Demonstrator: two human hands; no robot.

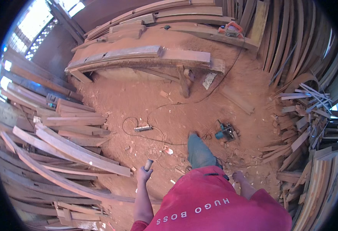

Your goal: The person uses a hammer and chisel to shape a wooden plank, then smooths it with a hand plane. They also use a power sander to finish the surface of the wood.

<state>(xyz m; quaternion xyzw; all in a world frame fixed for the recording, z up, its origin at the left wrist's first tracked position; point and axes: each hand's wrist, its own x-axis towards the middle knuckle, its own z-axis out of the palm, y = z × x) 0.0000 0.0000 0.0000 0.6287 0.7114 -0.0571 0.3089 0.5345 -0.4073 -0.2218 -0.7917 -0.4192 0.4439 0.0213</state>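
My left hand (142, 175) is closed around a short grey-brown cylinder (148, 164), whose upper end sticks out above the fingers; its kind is unclear. My right hand (238, 176) hangs low beside my red shirt (222, 204), and its fingers are too small and unclear to read. One leg in grey-green trousers (200, 152) reaches forward on the dusty floor. Ahead and to the right of that leg lies a teal and black power tool (225, 132). A long curved board (57, 173) runs from the left to behind my left forearm.
A power strip (142, 128) and looping cable (199, 101) lie on the sawdust-covered floor. A low bench (184, 57) with curved boards stands ahead. An orange power tool (231, 29) rests farther back. Timber stacks line both sides, with offcuts (311, 98) piled at the right.
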